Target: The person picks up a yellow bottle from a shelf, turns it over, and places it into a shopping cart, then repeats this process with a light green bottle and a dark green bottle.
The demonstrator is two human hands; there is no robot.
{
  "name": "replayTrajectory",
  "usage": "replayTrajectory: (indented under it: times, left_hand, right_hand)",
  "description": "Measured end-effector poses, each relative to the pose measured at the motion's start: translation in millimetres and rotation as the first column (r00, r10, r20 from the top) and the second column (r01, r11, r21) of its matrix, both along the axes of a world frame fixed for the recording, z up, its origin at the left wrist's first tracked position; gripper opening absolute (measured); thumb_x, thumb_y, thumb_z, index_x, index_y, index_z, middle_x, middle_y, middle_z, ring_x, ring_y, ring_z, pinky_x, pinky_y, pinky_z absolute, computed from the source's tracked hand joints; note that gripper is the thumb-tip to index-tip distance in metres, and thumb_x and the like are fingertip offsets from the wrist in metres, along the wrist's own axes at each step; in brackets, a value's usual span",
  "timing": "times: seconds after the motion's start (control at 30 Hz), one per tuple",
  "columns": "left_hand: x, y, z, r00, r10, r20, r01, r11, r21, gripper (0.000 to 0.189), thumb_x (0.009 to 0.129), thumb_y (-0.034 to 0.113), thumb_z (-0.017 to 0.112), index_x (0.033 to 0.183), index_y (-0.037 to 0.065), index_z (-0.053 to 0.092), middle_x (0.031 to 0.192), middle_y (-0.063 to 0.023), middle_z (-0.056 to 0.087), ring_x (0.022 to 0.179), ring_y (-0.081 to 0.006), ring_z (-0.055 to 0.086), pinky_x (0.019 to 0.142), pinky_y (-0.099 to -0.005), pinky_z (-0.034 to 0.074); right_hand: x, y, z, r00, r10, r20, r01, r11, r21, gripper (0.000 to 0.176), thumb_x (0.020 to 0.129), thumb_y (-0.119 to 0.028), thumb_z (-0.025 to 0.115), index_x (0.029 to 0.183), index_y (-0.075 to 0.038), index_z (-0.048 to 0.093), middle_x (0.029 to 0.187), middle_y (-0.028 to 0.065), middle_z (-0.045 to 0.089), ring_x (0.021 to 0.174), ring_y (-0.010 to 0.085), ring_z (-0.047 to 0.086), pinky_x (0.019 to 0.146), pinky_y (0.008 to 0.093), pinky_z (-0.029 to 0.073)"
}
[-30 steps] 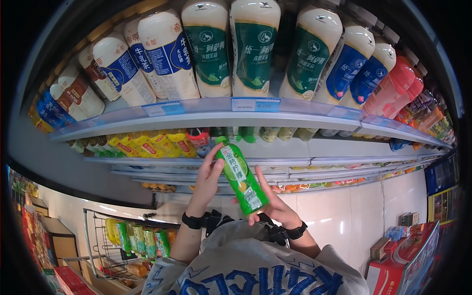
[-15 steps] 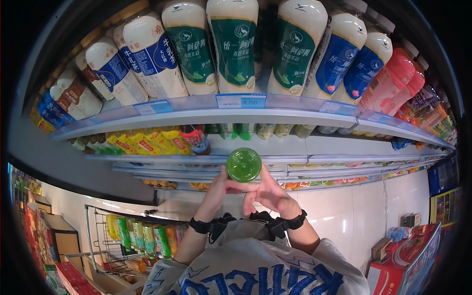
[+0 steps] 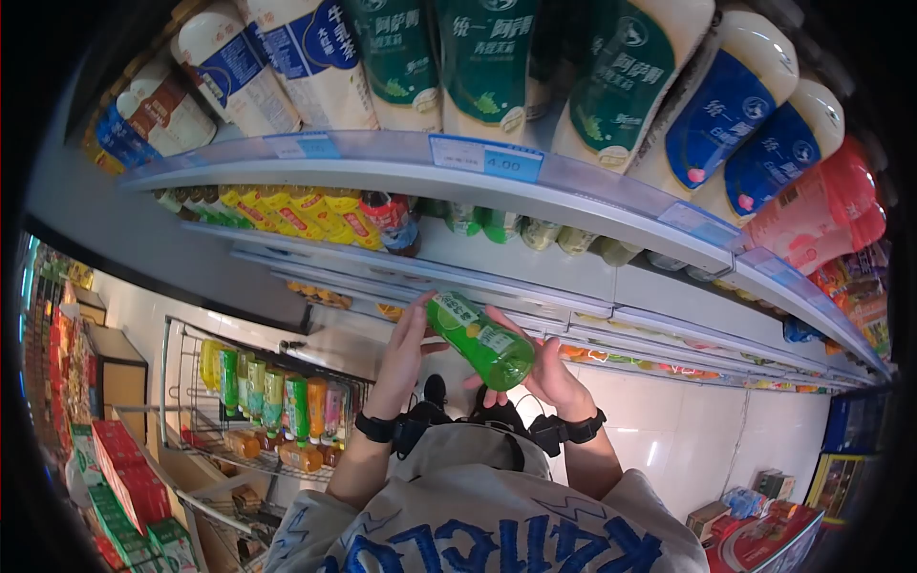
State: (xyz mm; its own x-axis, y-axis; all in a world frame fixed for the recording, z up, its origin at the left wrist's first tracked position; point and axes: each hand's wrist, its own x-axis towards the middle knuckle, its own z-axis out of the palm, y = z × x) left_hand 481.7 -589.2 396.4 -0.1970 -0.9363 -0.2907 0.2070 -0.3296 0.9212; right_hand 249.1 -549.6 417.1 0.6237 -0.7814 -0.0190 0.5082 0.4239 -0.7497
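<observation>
A green bottle [image 3: 479,342] with a printed label lies tilted between my two hands, its base toward the lower right. My left hand [image 3: 406,349] is at its upper left end, fingers wrapped along that side. At the base end, my right hand [image 3: 546,374] holds it with fingers beneath and thumb on the upper side. Dark straps circle both wrists. Beyond the hands is a shelf edge [image 3: 611,202] with a 4.00 price tag [image 3: 485,159].
Tall green-labelled bottles [image 3: 485,67] and blue-labelled bottles [image 3: 721,119] fill the upper shelf. Yellow-labelled bottles [image 3: 301,215] stand below. A wire cart [image 3: 172,382] with several drinks is at the lower left. Red boxes [image 3: 764,544] are at the lower right.
The bottle has turned from base-on to side-on, showing its label. My hands have spread to its two ends. The view has tilted, and the cart shows more fully.
</observation>
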Motion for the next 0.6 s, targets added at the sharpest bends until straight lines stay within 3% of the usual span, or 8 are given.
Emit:
replayTrajectory:
  times: [0.03, 0.07, 0.1, 0.2, 0.3, 0.33, 0.4, 0.6]
  left_hand:
    - [4.1, 4.5, -0.1, 1.000, 0.027, 0.003, -0.027, 1.000, 0.009, 0.053, 0.104, 0.046, 0.036, 0.142, 0.010, 0.042, 0.122, -0.0065, 0.057, 0.104, -0.0152, 0.059, 0.085, -0.0323, 0.052]
    - [8.7, 8.8, -0.3, 0.998, 0.064, 0.017, -0.063, 0.997, -0.035, 0.051, 0.104, 0.045, 0.038, 0.142, 0.011, 0.043, 0.123, -0.0062, 0.057, 0.104, -0.0150, 0.059, 0.085, -0.0326, 0.052]
    - [14.2, 14.0, -0.8, 0.994, 0.101, 0.030, -0.099, 0.992, -0.078, 0.049, 0.104, 0.043, 0.039, 0.141, 0.011, 0.043, 0.125, -0.0059, 0.057, 0.103, -0.0148, 0.059, 0.086, -0.0328, 0.051]
    - [30.5, 34.6, -0.3, 0.979, 0.197, 0.058, -0.190, 0.975, -0.117, 0.043, 0.103, 0.035, 0.047, 0.139, 0.012, 0.040, 0.116, -0.0077, 0.058, 0.103, -0.0149, 0.059, 0.083, -0.0317, 0.052]
    - [53.4, 57.0, 4.5, 0.931, 0.358, 0.071, -0.345, 0.926, -0.150, 0.041, 0.102, 0.030, 0.051, 0.135, 0.012, 0.036, 0.106, -0.0079, 0.058, 0.099, -0.0157, 0.061, 0.080, -0.0307, 0.053]
    - [66.2, 65.1, 1.2, 0.905, 0.425, 0.008, -0.423, 0.902, -0.081, 0.041, 0.102, 0.031, 0.051, 0.135, 0.012, 0.036, 0.107, -0.0074, 0.059, 0.097, -0.0159, 0.062, 0.079, -0.0308, 0.053]
    - [92.4, 79.3, -4.2, 0.836, 0.547, -0.040, -0.547, 0.837, 0.000, 0.042, 0.101, 0.033, 0.052, 0.134, 0.011, 0.038, 0.107, -0.0065, 0.061, 0.093, -0.0155, 0.064, 0.076, -0.0298, 0.053]
    - [169.5, 147.9, -5.8, 0.682, 0.730, -0.045, -0.731, 0.683, 0.000, 0.041, 0.101, 0.035, 0.051, 0.131, 0.008, 0.046, 0.099, -0.0016, 0.059, 0.085, -0.0105, 0.062, 0.069, -0.0283, 0.055]
  right_hand:
    - [-3.3, -1.4, -5.7, 0.993, 0.036, -0.110, -0.036, 0.999, 0.003, 0.111, 0.080, -0.082, 0.041, 0.156, -0.012, 0.000, 0.126, 0.0260, 0.056, 0.079, 0.0320, 0.070, 0.060, 0.0331, 0.055]
    - [-4.4, -1.2, -11.1, 0.997, 0.040, -0.059, -0.042, 0.999, -0.021, 0.078, 0.099, -0.045, 0.047, 0.156, -0.011, 0.006, 0.129, 0.0212, 0.054, 0.081, 0.0259, 0.070, 0.062, 0.0288, 0.057]
    - [-3.2, -0.9, -12.2, 0.996, 0.068, -0.054, -0.069, 0.997, -0.015, 0.078, 0.099, -0.045, 0.047, 0.156, -0.011, 0.006, 0.129, 0.0212, 0.054, 0.081, 0.0259, 0.070, 0.062, 0.0288, 0.057]
    - [15.1, 0.8, -12.1, 0.995, 0.091, -0.034, -0.088, 0.992, 0.087, 0.080, 0.086, -0.007, 0.052, 0.156, -0.010, 0.011, 0.129, 0.0195, 0.052, 0.071, 0.0241, 0.067, 0.063, 0.0299, 0.057]
    - [39.9, 1.2, -4.5, 0.971, 0.200, -0.127, -0.198, 0.980, 0.033, 0.085, 0.080, -0.007, 0.052, 0.154, -0.004, 0.010, 0.125, 0.0243, 0.051, 0.088, 0.0309, 0.065, 0.063, 0.0387, 0.058]
    - [50.4, 4.9, -8.4, 0.963, 0.236, -0.130, -0.235, 0.972, 0.024, 0.085, 0.080, -0.007, 0.052, 0.154, -0.004, 0.010, 0.125, 0.0243, 0.051, 0.088, 0.0309, 0.065, 0.063, 0.0387, 0.058]
    - [71.0, 9.7, -23.4, 0.962, 0.259, -0.087, -0.243, 0.957, 0.160, 0.075, 0.084, -0.004, 0.055, 0.150, -0.008, 0.018, 0.114, 0.0192, 0.058, 0.069, 0.0267, 0.067, 0.062, 0.0326, 0.057]
    - [154.9, 35.2, -8.6, 0.867, 0.431, -0.251, -0.434, 0.900, 0.047, 0.063, 0.085, -0.003, 0.055, 0.142, -0.006, 0.028, 0.107, 0.0161, 0.059, 0.071, 0.0241, 0.066, 0.063, 0.0311, 0.055]
